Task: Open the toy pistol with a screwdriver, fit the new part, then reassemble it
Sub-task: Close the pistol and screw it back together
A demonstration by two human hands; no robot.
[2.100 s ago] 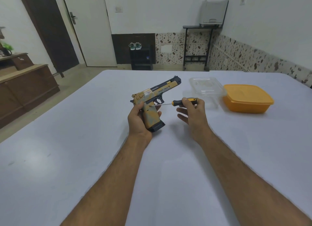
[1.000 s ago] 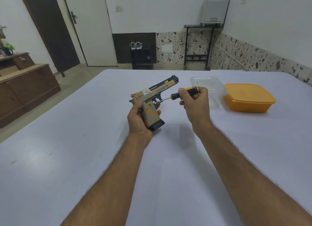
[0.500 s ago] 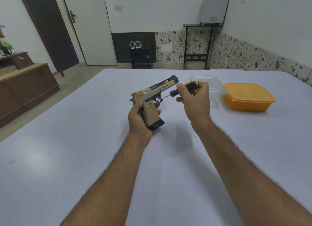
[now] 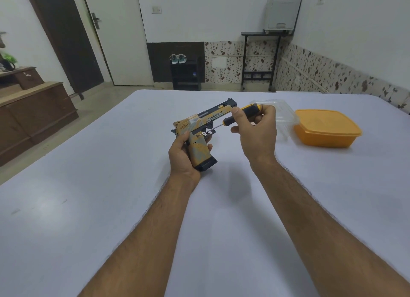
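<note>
Raised right hand [image 4: 257, 130] tilts screwdriver [image 4: 240, 114] down.

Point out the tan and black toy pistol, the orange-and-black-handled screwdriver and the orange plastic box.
tan and black toy pistol [image 4: 216, 115]: head view, on the slide's lettered side.
orange-and-black-handled screwdriver [image 4: 228, 120]: head view, on the handle's black front end.
orange plastic box [image 4: 326, 122]: head view, on its lid.

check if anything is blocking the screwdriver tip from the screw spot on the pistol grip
Nothing visible does. The right hand holds the screwdriver, its tip at the toy pistol, gripped by the left hand.
</note>
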